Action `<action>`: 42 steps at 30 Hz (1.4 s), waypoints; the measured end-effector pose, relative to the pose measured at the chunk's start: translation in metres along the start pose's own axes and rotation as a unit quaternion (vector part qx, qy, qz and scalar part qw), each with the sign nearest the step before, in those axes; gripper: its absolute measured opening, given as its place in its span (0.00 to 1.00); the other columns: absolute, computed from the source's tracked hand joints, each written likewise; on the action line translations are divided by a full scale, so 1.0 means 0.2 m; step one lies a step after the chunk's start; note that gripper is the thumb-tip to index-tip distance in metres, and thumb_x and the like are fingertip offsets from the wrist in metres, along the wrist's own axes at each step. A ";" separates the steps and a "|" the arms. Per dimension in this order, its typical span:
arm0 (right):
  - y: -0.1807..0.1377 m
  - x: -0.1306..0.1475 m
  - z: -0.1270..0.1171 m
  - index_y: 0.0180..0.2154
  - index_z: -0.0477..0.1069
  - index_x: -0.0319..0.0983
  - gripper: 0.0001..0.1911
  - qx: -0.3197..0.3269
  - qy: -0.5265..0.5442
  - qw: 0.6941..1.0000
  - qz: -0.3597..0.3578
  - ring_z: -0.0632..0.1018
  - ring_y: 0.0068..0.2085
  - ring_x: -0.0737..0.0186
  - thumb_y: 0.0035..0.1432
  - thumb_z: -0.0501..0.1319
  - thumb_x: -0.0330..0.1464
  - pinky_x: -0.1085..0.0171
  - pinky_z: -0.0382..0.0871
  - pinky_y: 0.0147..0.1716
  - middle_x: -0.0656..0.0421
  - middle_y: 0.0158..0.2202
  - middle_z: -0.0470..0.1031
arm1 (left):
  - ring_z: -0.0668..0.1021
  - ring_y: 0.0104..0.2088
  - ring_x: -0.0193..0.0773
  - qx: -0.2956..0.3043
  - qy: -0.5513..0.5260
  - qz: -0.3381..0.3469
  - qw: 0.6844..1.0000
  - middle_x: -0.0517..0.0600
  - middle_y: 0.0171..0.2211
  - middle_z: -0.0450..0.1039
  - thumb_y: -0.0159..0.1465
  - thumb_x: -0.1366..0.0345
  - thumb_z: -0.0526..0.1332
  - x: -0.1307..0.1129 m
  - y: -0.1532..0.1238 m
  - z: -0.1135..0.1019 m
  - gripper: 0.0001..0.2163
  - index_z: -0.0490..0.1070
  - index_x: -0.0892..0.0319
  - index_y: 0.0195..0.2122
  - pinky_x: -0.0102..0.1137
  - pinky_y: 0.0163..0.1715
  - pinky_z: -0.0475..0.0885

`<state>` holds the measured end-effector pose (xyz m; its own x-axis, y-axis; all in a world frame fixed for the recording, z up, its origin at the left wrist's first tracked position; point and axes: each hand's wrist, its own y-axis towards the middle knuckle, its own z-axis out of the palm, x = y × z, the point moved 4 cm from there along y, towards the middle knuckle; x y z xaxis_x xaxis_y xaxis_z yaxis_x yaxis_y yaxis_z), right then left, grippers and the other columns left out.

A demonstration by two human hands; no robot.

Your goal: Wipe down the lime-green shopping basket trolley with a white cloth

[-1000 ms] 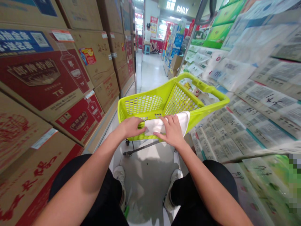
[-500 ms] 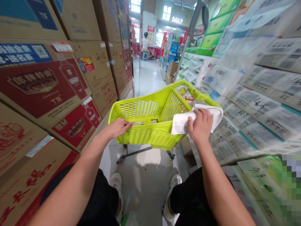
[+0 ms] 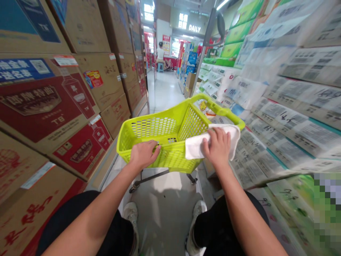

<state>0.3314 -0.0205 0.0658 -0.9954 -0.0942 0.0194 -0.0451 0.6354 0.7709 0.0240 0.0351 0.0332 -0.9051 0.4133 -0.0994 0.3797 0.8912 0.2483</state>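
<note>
A lime-green plastic shopping cart basket stands on wheels in a narrow aisle in front of my knees. My left hand grips the basket's near rim, fingers curled over the edge. My right hand presses a white cloth flat against the basket's near right corner rim. The cloth drapes over the rim on both sides of the hand.
Stacked cardboard cartons wall the left side. Wrapped packs with handwritten prices fill the shelves on the right. A grey pole rises behind the cart. The tiled aisle floor runs ahead to a person by a blue stool.
My right hand slid the cloth from the middle of the near rim to the right corner, then slightly back left. My left hand closed its grip on the rim.
</note>
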 end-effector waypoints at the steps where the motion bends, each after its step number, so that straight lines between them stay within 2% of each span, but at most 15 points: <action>1: 0.02 -0.06 -0.02 0.61 0.69 0.38 0.24 -0.020 -0.009 1.000 0.018 0.64 0.69 0.41 0.69 0.53 0.41 0.36 0.48 0.70 0.44 0.64 0.69 | 0.82 0.42 0.49 0.001 0.000 -0.007 1.000 0.56 0.44 0.82 0.74 0.51 0.42 0.01 0.01 0.00 0.25 0.76 0.57 0.41 0.36 0.30 0.63; 4: 0.05 -0.17 -0.09 0.59 0.69 0.38 0.23 -0.068 -0.019 0.997 0.042 0.64 0.69 0.40 0.69 0.53 0.42 0.34 0.46 0.69 0.44 0.64 0.69 | 0.83 0.41 0.51 0.003 0.003 -0.049 0.999 0.57 0.42 0.83 0.74 0.48 0.38 0.06 0.03 -0.02 0.30 0.78 0.57 0.37 0.36 0.31 0.63; 8: 0.04 -0.24 -0.15 0.56 0.71 0.39 0.21 -0.104 -0.011 0.994 0.035 0.66 0.67 0.40 0.68 0.52 0.43 0.32 0.44 0.69 0.45 0.62 0.71 | 0.83 0.39 0.55 -0.001 0.024 -0.135 0.991 0.63 0.36 0.82 0.73 0.43 0.33 0.15 0.05 -0.04 0.39 0.81 0.59 0.33 0.37 0.32 0.65; 11: 0.04 -0.26 -0.18 0.52 0.73 0.40 0.20 -0.107 0.019 0.994 -0.004 0.69 0.64 0.41 0.67 0.53 0.43 0.35 0.51 0.67 0.46 0.58 0.73 | 0.83 0.39 0.58 -0.003 0.037 -0.144 0.989 0.64 0.36 0.81 0.72 0.41 0.33 0.24 0.05 -0.04 0.41 0.82 0.59 0.33 0.38 0.32 0.66; 15: 0.06 -0.21 -0.22 0.46 0.76 0.42 0.14 -0.117 0.101 0.986 -0.064 0.76 0.55 0.46 0.65 0.57 0.40 0.39 0.60 0.64 0.51 0.47 0.78 | 0.82 0.41 0.59 0.003 0.040 -0.166 0.985 0.64 0.37 0.82 0.71 0.41 0.35 0.37 0.06 -0.03 0.39 0.83 0.58 0.35 0.40 0.35 0.68; 18: 0.08 -0.11 -0.26 0.43 0.76 0.43 0.10 -0.115 0.168 0.976 -0.077 0.79 0.47 0.50 0.64 0.61 0.38 0.43 0.68 0.58 0.55 0.41 0.80 | 0.82 0.45 0.56 -0.042 0.038 -0.194 0.979 0.65 0.39 0.82 0.74 0.50 0.35 0.45 0.07 -0.04 0.36 0.82 0.61 0.36 0.44 0.48 0.69; 21: 0.07 0.02 -0.30 0.46 0.77 0.43 0.11 -0.116 0.210 0.966 -0.097 0.81 0.46 0.51 0.61 0.65 0.36 0.49 0.74 0.51 0.55 0.42 0.82 | 0.79 0.51 0.55 -0.114 0.003 -0.190 0.975 0.63 0.46 0.82 0.74 0.55 0.37 0.47 0.06 -0.06 0.30 0.80 0.60 0.42 0.50 0.64 0.59; 24: 0.03 0.16 -0.33 0.51 0.76 0.44 0.16 -0.128 0.236 0.953 -0.139 0.82 0.49 0.51 0.61 0.65 0.32 0.49 0.75 0.52 0.54 0.46 0.83 | 0.76 0.57 0.53 -0.162 -0.068 -0.161 0.971 0.60 0.53 0.79 0.75 0.55 0.42 0.38 0.05 -0.08 0.25 0.76 0.58 0.52 0.51 0.67 0.55; 27: 0.00 0.27 -0.34 0.57 0.73 0.45 0.21 -0.095 0.234 0.946 -0.204 0.81 0.55 0.49 0.62 0.62 0.32 0.45 0.75 0.54 0.52 0.53 0.82 | 0.74 0.60 0.49 -0.197 -0.185 -0.070 0.960 0.58 0.57 0.76 0.75 0.53 0.43 0.20 0.03 -0.13 0.23 0.72 0.58 0.57 0.48 0.68 0.57; 29: -0.01 0.30 -0.34 0.61 0.70 0.44 0.25 -0.066 0.229 0.945 -0.224 0.79 0.59 0.46 0.63 0.60 0.35 0.43 0.74 0.56 0.50 0.57 0.79 | 0.74 0.59 0.48 -0.219 -0.261 -0.003 0.940 0.58 0.57 0.76 0.75 0.51 0.42 0.06 0.01 -0.19 0.24 0.71 0.57 0.57 0.48 0.68 0.59; 33: 0.01 0.28 -0.32 0.65 0.65 0.44 0.27 -0.029 0.209 0.959 -0.189 0.73 0.65 0.44 0.65 0.56 0.37 0.38 0.65 0.64 0.48 0.63 0.74 | 0.75 0.58 0.49 -0.275 -0.367 0.118 0.881 0.59 0.55 0.75 0.73 0.43 0.44 -0.13 -0.07 -0.37 0.27 0.71 0.56 0.56 0.46 0.61 0.68; 36: 0.04 0.27 -0.29 0.65 0.64 0.44 0.26 -0.008 0.191 0.968 -0.163 0.70 0.68 0.44 0.67 0.54 0.38 0.37 0.58 0.68 0.49 0.66 0.71 | 0.77 0.56 0.49 -0.284 -0.391 0.166 0.860 0.58 0.53 0.77 0.73 0.43 0.47 -0.21 -0.12 -0.47 0.24 0.72 0.55 0.54 0.47 0.59 0.71; 39: 0.09 0.30 -0.26 0.65 0.63 0.44 0.27 0.022 0.198 0.966 -0.164 0.67 0.69 0.44 0.67 0.54 0.41 0.38 0.54 0.70 0.50 0.66 0.70 | 0.76 0.57 0.50 -0.258 -0.358 0.199 0.875 0.57 0.54 0.76 0.73 0.48 0.51 -0.28 -0.14 -0.49 0.20 0.72 0.54 0.53 0.48 0.60 0.69; 42: 0.16 0.36 -0.25 0.61 0.67 0.42 0.28 0.044 0.221 0.958 -0.179 0.68 0.66 0.42 0.63 0.58 0.46 0.39 0.53 0.69 0.50 0.61 0.74 | 0.76 0.56 0.51 -0.228 -0.289 0.212 0.905 0.57 0.53 0.77 0.70 0.51 0.57 -0.34 -0.13 -0.47 0.17 0.71 0.55 0.54 0.50 0.63 0.64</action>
<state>0.2628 -0.0450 0.1248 -0.7818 -0.6218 0.0466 -0.4038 0.5618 0.7220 0.0577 -0.0335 0.1236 -0.3945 0.8465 -0.3576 0.4319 0.5143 0.7409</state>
